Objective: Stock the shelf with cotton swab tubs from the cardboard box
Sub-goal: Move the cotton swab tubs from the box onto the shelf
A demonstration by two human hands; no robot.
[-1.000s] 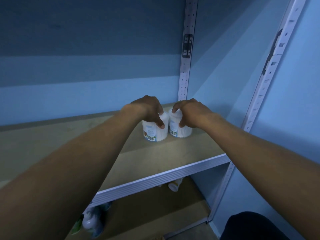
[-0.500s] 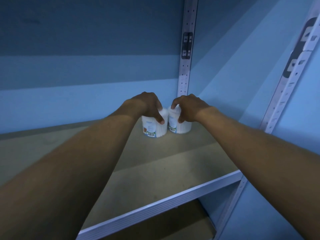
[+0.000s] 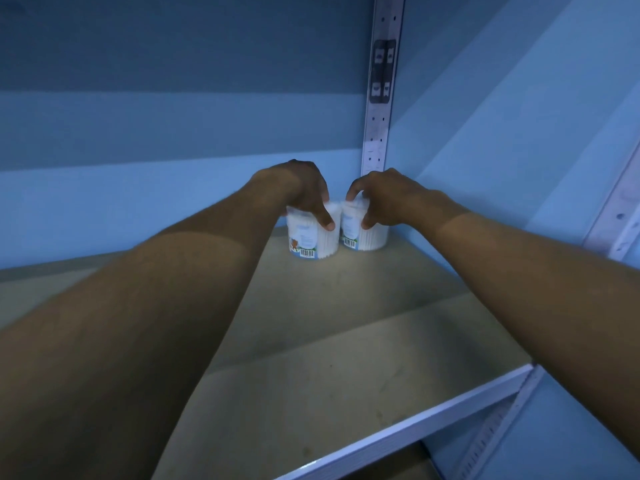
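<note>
Clear plastic tubs of cotton swabs, two of them, held at the back of a shelf.

Left hand (image 3: 304, 192) clamps the left tub (image 3: 311, 237) from above; right hand (image 3: 384, 199) clamps the right tub (image 3: 367, 233). Both tubs stand upright (sides touching) in the rear right corner beside one perforated metal upright (image 3: 379, 98). The shelf board (image 3: 346, 358) lies bare toward its pale front edge.

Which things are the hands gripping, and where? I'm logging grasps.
Each hand holds one cotton swab tub by its top: left hand on the left tub, right hand on the right tub, both standing on the shelf.
</note>
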